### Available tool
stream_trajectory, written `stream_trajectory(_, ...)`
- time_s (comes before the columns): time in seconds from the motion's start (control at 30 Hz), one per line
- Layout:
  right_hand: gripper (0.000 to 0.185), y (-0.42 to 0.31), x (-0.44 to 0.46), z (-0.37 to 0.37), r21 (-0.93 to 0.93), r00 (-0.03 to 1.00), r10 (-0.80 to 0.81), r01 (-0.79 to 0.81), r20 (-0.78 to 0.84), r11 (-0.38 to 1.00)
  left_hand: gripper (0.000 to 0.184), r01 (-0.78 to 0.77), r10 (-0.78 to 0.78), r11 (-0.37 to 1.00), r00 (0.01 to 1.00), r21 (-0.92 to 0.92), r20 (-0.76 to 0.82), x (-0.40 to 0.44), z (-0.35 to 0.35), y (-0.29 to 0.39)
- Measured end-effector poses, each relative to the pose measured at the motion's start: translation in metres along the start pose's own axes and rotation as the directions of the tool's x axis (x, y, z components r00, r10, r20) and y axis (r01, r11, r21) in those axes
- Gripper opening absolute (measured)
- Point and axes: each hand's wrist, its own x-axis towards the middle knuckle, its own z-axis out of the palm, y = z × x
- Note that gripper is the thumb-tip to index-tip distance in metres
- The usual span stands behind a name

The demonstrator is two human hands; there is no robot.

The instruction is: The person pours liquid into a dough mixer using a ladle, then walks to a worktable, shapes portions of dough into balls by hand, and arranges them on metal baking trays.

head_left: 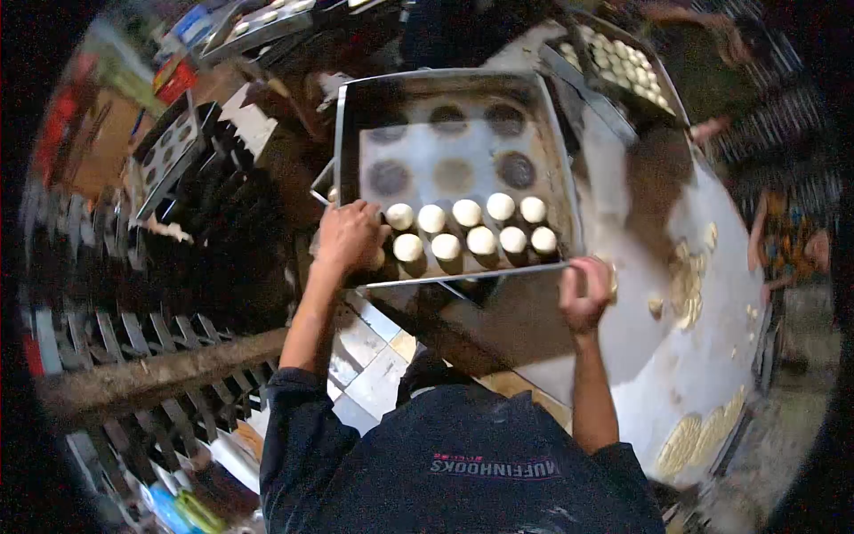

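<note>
A metal tray lined with a sheet marked by dark round spots lies in front of me. Several white dough balls stand in two rows along its near side. My left hand is at the tray's near left corner, its fingers bent over the left end of the rows; what they hold there is hidden. At the near right corner is my right hand, fingers curled beside the rim; whether it grips the rim is hard to tell.
A pale worktable with dough pieces and flat dough rounds spreads to the right. Another tray of dough balls is at upper right. Dark racks and a wooden beam stand left. Other people are at the right edge.
</note>
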Motion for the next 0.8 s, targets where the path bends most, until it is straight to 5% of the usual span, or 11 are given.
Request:
stream_trajectory(0.03,0.010,0.033,-0.024,-0.026,-0.061,0.997,0.069,-0.071,-0.041,0.996,0.039,-0.045,0.049,0.998,0.995,0.050,-0.084,-0.001,0.008,-0.004)
stream_trajectory(0.07,0.010,0.063,-0.058,-0.052,-0.085,0.937,0.346,-0.348,-0.046,0.934,0.038,-0.078,0.082,0.996,0.987,0.034,-0.141,-0.001,0.005,-0.003)
stream_trajectory(0.17,0.019,0.134,-0.155,-0.114,-0.107,0.737,0.651,-0.673,-0.184,0.732,0.045,-0.039,0.039,0.999,0.999,-0.010,-0.023,0.001,-0.002,0.004)
stream_trajectory(0.27,0.021,0.164,-0.219,-0.171,0.021,0.702,0.627,-0.661,-0.338,0.750,0.059,-0.131,0.216,0.948,0.934,0.289,-0.285,0.008,-0.023,0.037)
stream_trajectory(0.4,0.016,0.228,-0.322,-0.233,-0.035,0.531,0.754,-0.826,-0.387,0.563,0.056,-0.289,0.224,0.956,0.835,-0.056,-0.503,0.023,-0.067,0.211)
stream_trajectory(0.43,0.016,0.234,-0.332,-0.243,-0.009,0.511,0.753,-0.829,-0.414,0.559,0.054,-0.382,0.216,0.893,0.827,-0.237,-0.519,0.026,-0.060,0.256)
stream_trajectory(0.5,0.012,0.245,-0.353,-0.271,-0.114,0.570,0.718,-0.808,-0.400,0.578,0.048,-0.489,0.272,0.526,0.872,-0.696,-0.407,0.033,-0.024,0.356)
stream_trajectory(0.57,0.011,0.239,-0.355,-0.293,-0.071,0.543,0.723,-0.817,-0.426,0.572,0.047,-0.607,0.660,0.456,0.721,-0.651,-0.211,0.054,0.017,0.431)
stream_trajectory(0.63,0.013,0.236,-0.369,-0.308,-0.019,0.524,0.704,-0.808,-0.479,0.589,0.045,-0.558,0.773,0.514,0.630,-0.651,0.070,0.071,0.058,0.505)
stream_trajectory(0.7,0.015,0.229,-0.376,-0.321,-0.031,0.530,0.704,-0.809,-0.473,0.588,0.047,-0.190,0.706,0.518,0.645,-0.834,0.292,0.125,0.130,0.553)
stream_trajectory(0.8,0.015,0.245,-0.395,-0.327,-0.078,0.566,0.645,-0.779,-0.514,0.622,0.039,0.221,0.531,0.314,0.766,-0.923,0.364,0.225,0.213,0.603)
